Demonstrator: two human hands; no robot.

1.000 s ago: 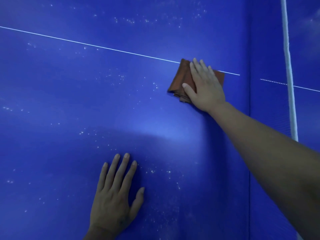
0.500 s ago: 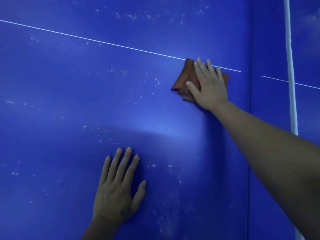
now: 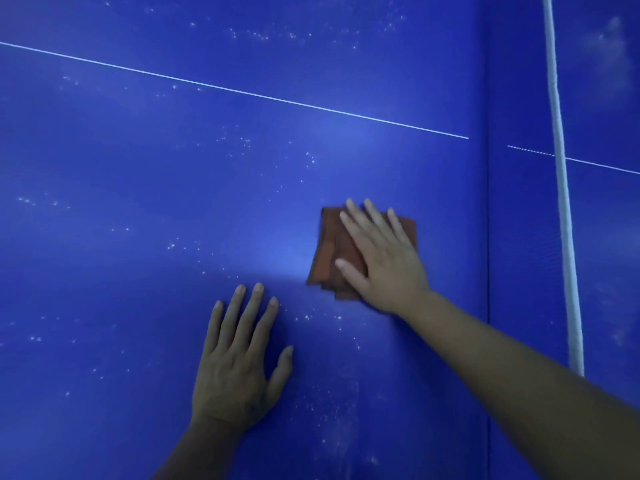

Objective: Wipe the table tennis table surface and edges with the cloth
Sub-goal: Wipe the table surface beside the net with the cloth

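Blue table tennis table [image 3: 145, 188] across nearly the whole head view, matte and deep in tone, dotted with pale specks and dusty smears in loose patches, brighter where light pools near the middle. Thin white centre line [image 3: 242, 91] running slantwise from upper left toward the right, broken at a dark vertical seam [image 3: 488, 237], then picked up again beyond it. White net band [image 3: 562, 202] standing as a thick pale strip down the right side, crossing the far stretch of the line. Folded cloth [image 3: 327, 251], rust-brown, layered edges fanned out at its lower left corner, lying flat on the surface below the centre line and left of the seam, well apart from both. Right hand [image 3: 384, 258] pressed palm-down on top of it, fingers straight and slightly spread, thumb angled out over the cloth's lower part, forearm reaching in from the lower right corner. Left hand [image 3: 235, 358] flat on bare blue just below and left of the cloth, not touching it, fingers straight and lightly fanned, thumb stuck out to the right, holding nothing.
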